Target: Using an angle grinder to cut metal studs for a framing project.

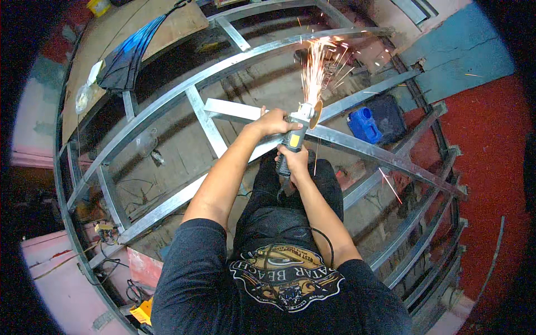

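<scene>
An angle grinder [295, 138] is upright between my hands, its head pointing away from me. Closed around the side of its body near the head is my left hand [272, 122], the thumb lying along the casing. My right hand [295, 159] wraps the rear of the body. The grinder's brown disc [316, 114] faces right, close to a silver square metal tube [346, 140]. A bright spray of sparks [315, 70] shoots away from the disc. Another tube [226, 108] ends left of my left hand. The exact contact point is hidden.
A curved metal frame [167, 101] with crossbars surrounds me. A blue plastic jug [364, 125] lies to the right. Blue-and-black cloth [131, 58] hangs over a wooden board [184, 22] at the far left. A yellow tool [143, 311] sits low on the left, near cables.
</scene>
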A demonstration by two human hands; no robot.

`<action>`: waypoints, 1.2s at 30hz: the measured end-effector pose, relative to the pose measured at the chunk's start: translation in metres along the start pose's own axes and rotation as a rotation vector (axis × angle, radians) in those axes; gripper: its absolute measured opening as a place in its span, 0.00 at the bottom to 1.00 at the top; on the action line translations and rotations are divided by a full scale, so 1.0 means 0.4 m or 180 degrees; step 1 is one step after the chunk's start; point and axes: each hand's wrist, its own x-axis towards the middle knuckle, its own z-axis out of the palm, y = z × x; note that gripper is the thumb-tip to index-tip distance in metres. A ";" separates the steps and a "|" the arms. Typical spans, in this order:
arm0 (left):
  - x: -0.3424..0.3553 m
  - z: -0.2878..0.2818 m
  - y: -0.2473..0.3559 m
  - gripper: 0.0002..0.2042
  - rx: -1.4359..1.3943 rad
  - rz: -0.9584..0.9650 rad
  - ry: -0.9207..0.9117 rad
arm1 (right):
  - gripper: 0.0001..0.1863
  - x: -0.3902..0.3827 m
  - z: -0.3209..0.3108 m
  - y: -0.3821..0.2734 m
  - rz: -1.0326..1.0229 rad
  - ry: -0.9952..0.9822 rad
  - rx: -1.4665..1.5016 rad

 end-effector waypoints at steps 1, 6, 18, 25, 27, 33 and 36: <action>0.001 0.000 0.000 0.46 -0.0011 0.0001 -0.0027 | 0.14 0.000 0.001 0.000 -0.0027 -0.0030 0.0036; 0.008 0.003 -0.009 0.43 -0.0057 0.0003 -0.0124 | 0.13 -0.002 0.006 -0.002 -0.0027 0.0003 0.0088; 0.018 0.008 -0.012 0.42 0.0074 -0.0069 -0.0088 | 0.12 -0.009 0.005 -0.014 -0.0007 -0.0137 0.0123; 0.020 0.008 -0.017 0.45 -0.0029 0.0027 -0.0089 | 0.11 -0.006 0.002 -0.004 -0.0098 -0.0158 0.0127; 0.021 0.008 -0.018 0.47 -0.0060 -0.0005 -0.0085 | 0.10 -0.002 -0.001 0.000 -0.0129 -0.0245 0.0165; 0.017 -0.001 -0.014 0.46 -0.0129 0.0004 -0.0134 | 0.12 0.008 0.001 0.010 -0.0101 -0.0097 0.0142; 0.016 -0.003 -0.013 0.46 -0.0172 0.0007 -0.0170 | 0.14 0.009 -0.001 0.008 -0.0087 -0.0203 0.0238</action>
